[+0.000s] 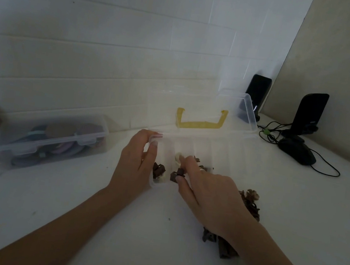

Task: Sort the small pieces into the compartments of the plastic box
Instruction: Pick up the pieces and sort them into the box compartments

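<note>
Clear box (222,152) sits open on the white table (91,221), lid (197,104) leaning back against the wall with its yellow handle (200,124) showing. Left hand (134,162) grips the box's left wall, fingers curled over the rim, thumb outside. Right hand (208,192) reaches into the box, fingers spread a bit, tips down among the brown pieces (158,170) in the left compartments; can't tell if it's pinching one. More pieces in a pile (249,200) on the table, partly under the right wrist. Second box (53,138) off to the left, shut.
</note>
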`<control>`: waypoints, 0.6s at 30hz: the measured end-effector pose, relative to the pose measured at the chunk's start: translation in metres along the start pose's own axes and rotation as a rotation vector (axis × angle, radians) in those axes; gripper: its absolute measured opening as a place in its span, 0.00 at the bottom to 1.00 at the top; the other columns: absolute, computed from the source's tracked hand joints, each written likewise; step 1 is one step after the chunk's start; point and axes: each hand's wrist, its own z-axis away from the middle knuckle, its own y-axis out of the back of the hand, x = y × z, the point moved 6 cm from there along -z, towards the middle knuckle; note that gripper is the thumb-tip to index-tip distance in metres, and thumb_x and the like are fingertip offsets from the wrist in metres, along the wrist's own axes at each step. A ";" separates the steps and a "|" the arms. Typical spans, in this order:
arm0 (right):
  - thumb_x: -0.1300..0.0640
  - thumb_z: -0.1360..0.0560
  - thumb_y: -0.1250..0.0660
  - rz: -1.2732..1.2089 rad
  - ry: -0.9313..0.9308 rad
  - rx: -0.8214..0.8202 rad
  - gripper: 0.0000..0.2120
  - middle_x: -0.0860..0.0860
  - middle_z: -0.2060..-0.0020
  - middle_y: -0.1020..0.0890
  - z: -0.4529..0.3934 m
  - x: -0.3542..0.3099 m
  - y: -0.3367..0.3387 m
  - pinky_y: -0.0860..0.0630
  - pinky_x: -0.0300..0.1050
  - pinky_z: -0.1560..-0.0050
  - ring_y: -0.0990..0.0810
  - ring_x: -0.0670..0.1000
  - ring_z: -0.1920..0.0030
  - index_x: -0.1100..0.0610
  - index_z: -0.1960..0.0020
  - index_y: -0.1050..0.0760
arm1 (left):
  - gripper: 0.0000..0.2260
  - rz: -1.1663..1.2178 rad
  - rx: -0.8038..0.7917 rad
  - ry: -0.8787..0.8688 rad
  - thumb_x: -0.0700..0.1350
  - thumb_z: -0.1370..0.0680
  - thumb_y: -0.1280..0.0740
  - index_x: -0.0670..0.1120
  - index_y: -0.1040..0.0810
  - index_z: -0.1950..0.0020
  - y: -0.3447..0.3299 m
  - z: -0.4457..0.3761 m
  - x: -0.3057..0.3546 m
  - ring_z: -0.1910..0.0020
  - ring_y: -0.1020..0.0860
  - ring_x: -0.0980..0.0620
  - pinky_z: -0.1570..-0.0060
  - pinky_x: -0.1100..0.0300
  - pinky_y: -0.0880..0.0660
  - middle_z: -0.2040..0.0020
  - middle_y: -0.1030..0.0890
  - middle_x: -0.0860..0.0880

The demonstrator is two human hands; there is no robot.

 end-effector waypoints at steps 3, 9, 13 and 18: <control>0.44 0.22 0.52 -0.029 -0.032 0.033 0.16 0.41 0.76 0.33 0.001 0.004 0.005 0.35 0.41 0.79 0.35 0.44 0.79 0.52 0.43 0.35 | 0.13 0.006 0.001 0.012 0.48 0.19 0.45 0.43 0.25 0.44 0.001 0.000 -0.001 0.46 0.22 0.50 0.47 0.43 0.23 0.48 0.22 0.51; 0.42 0.24 0.51 -0.160 -0.085 0.195 0.10 0.45 0.71 0.24 0.003 0.013 0.020 0.30 0.42 0.76 0.28 0.46 0.77 0.47 0.51 0.39 | 0.11 -0.001 -0.001 0.010 0.47 0.19 0.45 0.44 0.26 0.45 0.001 -0.001 0.000 0.48 0.22 0.49 0.47 0.42 0.23 0.50 0.23 0.54; 0.40 0.26 0.49 -0.239 -0.093 0.285 0.11 0.46 0.71 0.25 0.004 0.011 0.027 0.29 0.41 0.75 0.27 0.46 0.74 0.44 0.48 0.38 | 0.11 -0.001 0.004 0.023 0.48 0.19 0.45 0.45 0.26 0.46 0.000 -0.001 -0.001 0.48 0.22 0.50 0.48 0.43 0.23 0.50 0.23 0.55; 0.44 0.26 0.41 -0.272 -0.117 0.568 0.09 0.44 0.77 0.32 0.009 -0.005 0.037 0.32 0.39 0.80 0.33 0.44 0.79 0.46 0.49 0.34 | 0.12 0.000 -0.005 0.033 0.48 0.19 0.45 0.44 0.26 0.44 -0.001 0.000 -0.001 0.47 0.21 0.49 0.48 0.43 0.23 0.49 0.22 0.51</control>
